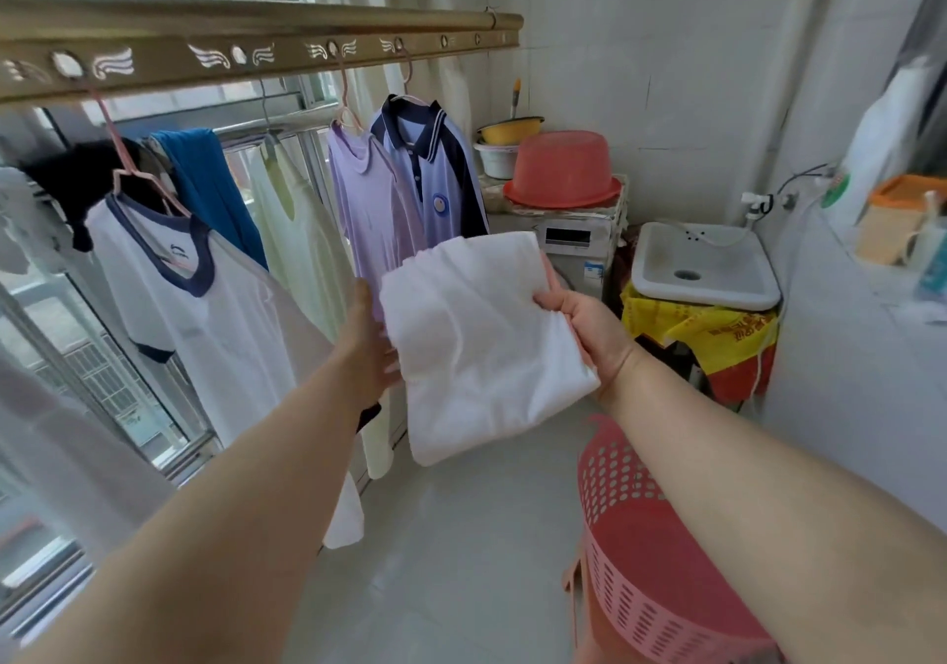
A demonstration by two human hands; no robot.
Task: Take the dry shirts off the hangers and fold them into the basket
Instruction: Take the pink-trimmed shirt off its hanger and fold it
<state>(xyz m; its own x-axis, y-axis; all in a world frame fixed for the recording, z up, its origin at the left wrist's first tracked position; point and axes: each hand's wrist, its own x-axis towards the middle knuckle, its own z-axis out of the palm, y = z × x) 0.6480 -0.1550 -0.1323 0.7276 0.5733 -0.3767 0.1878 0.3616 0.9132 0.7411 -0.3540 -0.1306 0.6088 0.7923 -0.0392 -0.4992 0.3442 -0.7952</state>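
Note:
A folded white shirt hangs in mid-air in the middle of the view. My right hand grips its right edge, thumb on top. My left hand holds its left edge, fingers tucked behind the cloth. The pink perforated basket stands on the floor at lower right, under my right forearm. On the gold drying rail shirts hang on hangers: a white shirt with navy collar, a pale yellow top, a lilac shirt and a blue polo with navy collar.
A window with bars runs along the left. At the back stands a washing machine with a red basin and bowls on top. A white sink sits at right above yellow bags. Grey tiled floor lies between rail and basket.

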